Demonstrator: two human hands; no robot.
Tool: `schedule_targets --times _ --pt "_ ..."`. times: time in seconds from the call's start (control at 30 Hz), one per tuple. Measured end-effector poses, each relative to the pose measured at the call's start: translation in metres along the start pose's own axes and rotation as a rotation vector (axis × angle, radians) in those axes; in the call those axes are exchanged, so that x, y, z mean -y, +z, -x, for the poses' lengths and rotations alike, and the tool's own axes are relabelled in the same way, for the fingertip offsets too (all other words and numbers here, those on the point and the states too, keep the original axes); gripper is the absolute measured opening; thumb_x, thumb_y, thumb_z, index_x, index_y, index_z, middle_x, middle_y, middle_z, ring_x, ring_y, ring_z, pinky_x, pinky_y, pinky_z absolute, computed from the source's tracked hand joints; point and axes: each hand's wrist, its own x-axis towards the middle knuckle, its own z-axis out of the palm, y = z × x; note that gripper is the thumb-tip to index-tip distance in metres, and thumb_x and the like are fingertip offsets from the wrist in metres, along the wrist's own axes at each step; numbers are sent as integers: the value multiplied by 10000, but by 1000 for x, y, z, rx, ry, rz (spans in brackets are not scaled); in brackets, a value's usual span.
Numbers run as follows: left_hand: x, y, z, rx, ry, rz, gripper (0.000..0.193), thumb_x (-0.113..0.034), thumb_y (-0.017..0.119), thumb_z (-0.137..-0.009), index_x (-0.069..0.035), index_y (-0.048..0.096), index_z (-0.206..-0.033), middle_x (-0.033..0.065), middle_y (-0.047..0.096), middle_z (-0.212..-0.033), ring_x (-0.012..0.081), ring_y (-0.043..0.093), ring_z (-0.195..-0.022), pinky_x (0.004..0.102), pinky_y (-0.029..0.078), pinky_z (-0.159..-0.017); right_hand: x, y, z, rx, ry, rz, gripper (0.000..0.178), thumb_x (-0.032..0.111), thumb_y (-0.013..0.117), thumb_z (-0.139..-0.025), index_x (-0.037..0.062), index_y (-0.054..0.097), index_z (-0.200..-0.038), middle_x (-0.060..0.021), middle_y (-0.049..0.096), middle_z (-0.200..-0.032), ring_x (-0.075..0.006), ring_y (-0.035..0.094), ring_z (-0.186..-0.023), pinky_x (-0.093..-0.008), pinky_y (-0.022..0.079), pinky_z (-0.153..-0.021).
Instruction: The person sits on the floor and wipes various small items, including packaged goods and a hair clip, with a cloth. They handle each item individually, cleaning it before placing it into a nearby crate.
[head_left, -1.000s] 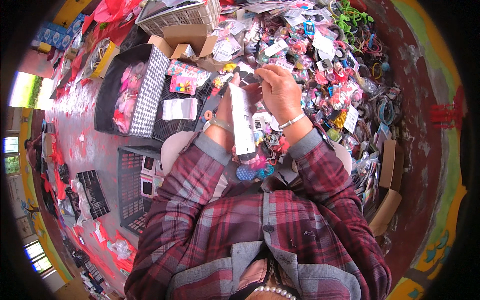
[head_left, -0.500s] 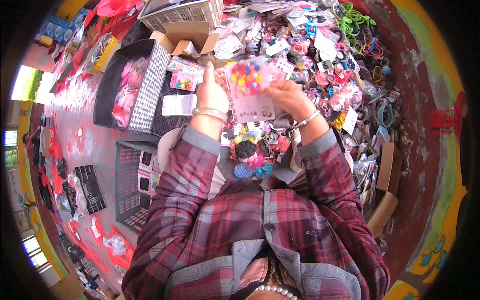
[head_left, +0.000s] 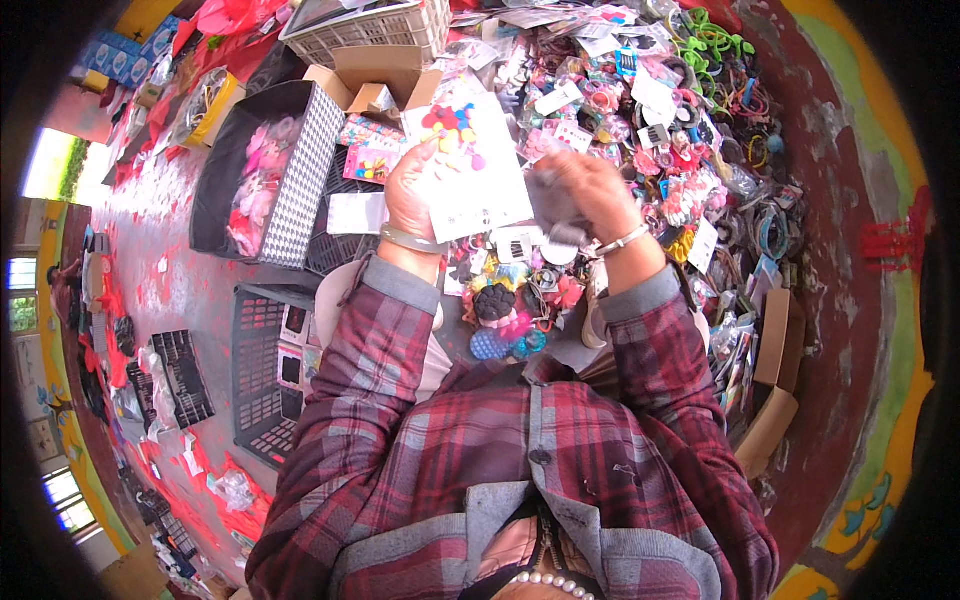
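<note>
My left hand (head_left: pixel 408 200) pinches a flat clear packet (head_left: pixel 485 195) by its left edge. Bright round pieces in red, yellow and blue show in its upper part, and its lower part looks washed out white. Just right of the packet, my right hand (head_left: pixel 595 195) is closed and smeared by motion. A dark grey, blurred thing (head_left: pixel 555 205) is at its fingers; its kind cannot be made out. Below both hands lies a small heap of hair ties (head_left: pixel 500 305), with a black braided one and a blue one among them.
A big pile of packaged hair accessories (head_left: pixel 640 130) spreads ahead and right. To the left stand a houndstooth-sided box (head_left: pixel 295 190) with pink items and a dark plastic crate (head_left: pixel 262 400). An open cardboard box (head_left: pixel 385 75) and a pale basket (head_left: pixel 370 35) stand farther off.
The packet has tilted and moved left with my left hand. My right hand has come off the packet and shifted slightly right, a grey thing now at its fingers.
</note>
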Motion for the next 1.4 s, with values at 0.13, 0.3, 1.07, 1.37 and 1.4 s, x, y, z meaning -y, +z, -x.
schedule_targets --times 0.13,0.3,1.07,1.37,1.4 --pt "-1 5 5 -114 109 -224 422 -249 484 -842 7 445 -1175 135 562 -1061 259 564 -937 394 434 -856 19 -8 -2 -403 -351 -316 195 133 565 -847 4 598 -990 -19 591 -906 -92 540 -813 -214 441 -728" --pt "22 33 2 -43 -3 -79 531 -444 383 -878 -21 438 -1194 112 566 -1064 232 558 -945 367 431 -859 26 43 26 -322 -880 330 392 54 580 -787 14 495 -1168 -121 542 -1097 -274 504 -1053 -349 394 -889" --pt "20 35 10 5 26 -182 502 -289 450 -878 22 353 -1260 147 473 -1213 265 483 -1091 389 363 -954 -8 13 -15 -550 -432 243 250 107 521 -836 49 569 -1074 -142 599 -974 -268 582 -871 -322 456 -764" --pt "46 28 12 16 -128 -80 486 -404 335 -914 -67 385 -1261 86 450 -1244 221 430 -1146 350 312 -989 20 53 1 -382 -918 613 313 33 579 -730 10 554 -1041 -173 567 -1027 -331 537 -970 -388 423 -849" --pt "45 34 14 39 -85 -125 522 -459 298 -912 -74 392 -1251 81 456 -1231 215 436 -1138 348 320 -982 21 59 5 -374 -911 628 328 38 579 -717 8 555 -1043 -182 558 -1045 -340 530 -981 -400 420 -856"
